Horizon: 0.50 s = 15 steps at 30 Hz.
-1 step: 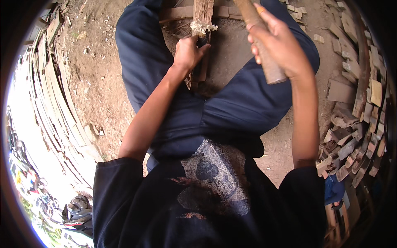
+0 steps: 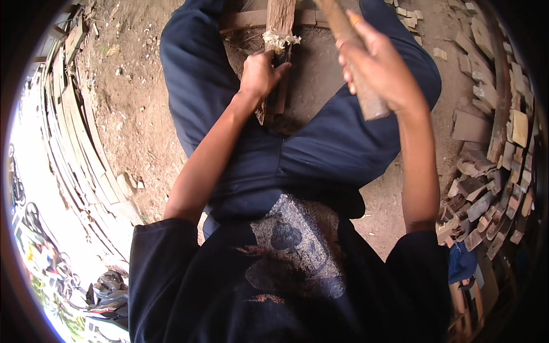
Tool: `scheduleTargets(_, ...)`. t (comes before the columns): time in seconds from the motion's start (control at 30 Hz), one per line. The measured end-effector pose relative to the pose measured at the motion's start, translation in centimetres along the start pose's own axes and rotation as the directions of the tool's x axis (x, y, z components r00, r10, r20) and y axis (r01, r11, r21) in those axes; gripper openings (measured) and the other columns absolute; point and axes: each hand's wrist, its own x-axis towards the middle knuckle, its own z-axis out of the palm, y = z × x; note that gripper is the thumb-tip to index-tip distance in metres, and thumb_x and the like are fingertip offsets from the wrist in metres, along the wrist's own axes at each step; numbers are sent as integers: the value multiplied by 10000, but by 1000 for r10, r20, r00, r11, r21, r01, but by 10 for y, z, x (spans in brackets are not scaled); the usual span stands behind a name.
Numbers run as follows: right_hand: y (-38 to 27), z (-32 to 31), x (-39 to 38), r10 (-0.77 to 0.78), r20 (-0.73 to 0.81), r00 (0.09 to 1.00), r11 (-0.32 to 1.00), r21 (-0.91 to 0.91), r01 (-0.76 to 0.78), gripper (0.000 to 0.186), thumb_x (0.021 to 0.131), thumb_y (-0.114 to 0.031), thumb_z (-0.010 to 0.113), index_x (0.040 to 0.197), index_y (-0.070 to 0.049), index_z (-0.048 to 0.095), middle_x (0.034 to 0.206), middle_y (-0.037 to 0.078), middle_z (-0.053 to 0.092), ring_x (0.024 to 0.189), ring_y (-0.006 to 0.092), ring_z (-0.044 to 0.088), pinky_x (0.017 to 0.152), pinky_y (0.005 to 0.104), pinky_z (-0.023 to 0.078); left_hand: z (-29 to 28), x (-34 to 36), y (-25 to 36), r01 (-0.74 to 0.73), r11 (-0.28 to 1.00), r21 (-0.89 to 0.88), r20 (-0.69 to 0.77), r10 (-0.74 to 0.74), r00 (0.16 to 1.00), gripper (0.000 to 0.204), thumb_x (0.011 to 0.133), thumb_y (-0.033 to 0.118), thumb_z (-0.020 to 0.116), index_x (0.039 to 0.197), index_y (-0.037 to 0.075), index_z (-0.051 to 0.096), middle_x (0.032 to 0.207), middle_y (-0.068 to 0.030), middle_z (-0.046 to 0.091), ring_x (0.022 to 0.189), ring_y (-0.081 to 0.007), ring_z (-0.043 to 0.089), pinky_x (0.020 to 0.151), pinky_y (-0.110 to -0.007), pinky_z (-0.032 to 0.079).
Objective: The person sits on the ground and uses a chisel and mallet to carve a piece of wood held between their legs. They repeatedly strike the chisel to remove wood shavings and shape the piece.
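My right hand [image 2: 380, 66] is closed around a thick wooden handle [image 2: 374, 106]. The handle slants up and to the left, and its upper end runs out of the picture, so the tool's head is hidden. Between my knees, my left hand [image 2: 260, 74] is closed near the end of a rough wooden bar [image 2: 280, 20]. Its fingers curl round something dark that I cannot make out. Just beyond them, a ruffle of pale wood shavings [image 2: 280, 39] clings to the bar.
A curved wooden piece [image 2: 246, 20] lies crosswise at the far side. My legs [image 2: 197, 74] spread on both sides of the work. Stacked wood offcuts [image 2: 486, 200] fill the right side. Long planks [image 2: 80, 120] lie along the left, on bare earth [image 2: 131, 74].
My right hand has moved slightly left with the wooden handle, whose lower end has dropped a little. The left hand and the bar have stayed in place.
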Motion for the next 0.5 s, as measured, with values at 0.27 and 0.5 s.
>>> scheduleTargets(0.27,0,-12,1,100,91,991,994,43,-104,755,1012,-209,630,1630,-42,229,840,29,567,624,80,561,508,243,497,-1,2,-4,-21,1000,-1,-33,21,999,409,823,298,839,1012,-46,723,932,-272,719,897,-436,710,822,-486,572)
scheduleTargets(0.5,9,13,8,-53,-61,997,998,20,54,755,1025,-189,616,1637,-43,198,843,22,569,619,82,558,508,254,497,0,7,0,-12,1000,7,-12,13,1000,416,816,299,843,1009,-50,724,918,-276,718,896,-435,711,822,-480,573)
